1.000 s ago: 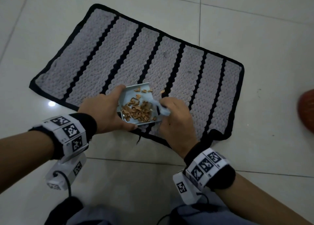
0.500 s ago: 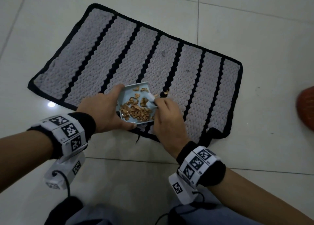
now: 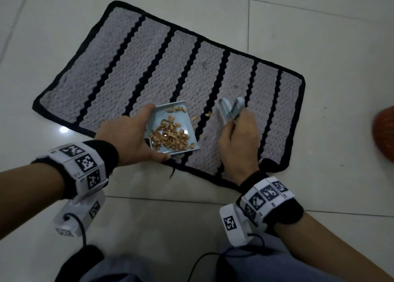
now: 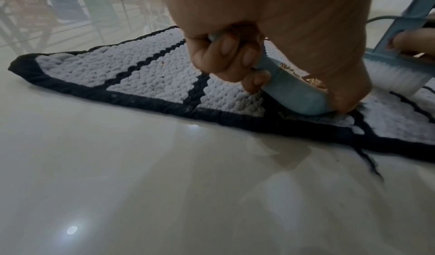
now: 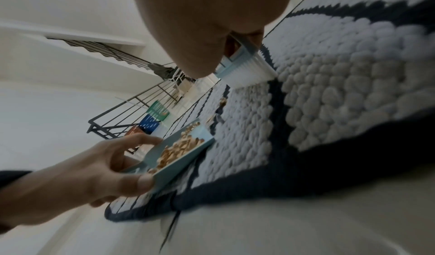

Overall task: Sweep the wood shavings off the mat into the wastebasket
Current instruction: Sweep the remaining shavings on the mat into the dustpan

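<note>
While left hand (image 3: 130, 140) grips dustpan (image 3: 170, 130), right hand (image 3: 238, 141) holds brush (image 3: 229, 110), bristles hidden, wastebasket (image 3: 383, 132) cropped.

A pale tiled floor (image 3: 319, 36) is seen, glossy, with grout lines crossing it. A mat (image 3: 149, 68) (grey, with black stripes and a black border) is laid flat on it. An orange-red object (image 3: 384, 130) is cut off at the right edge, well apart from the mat.
</note>
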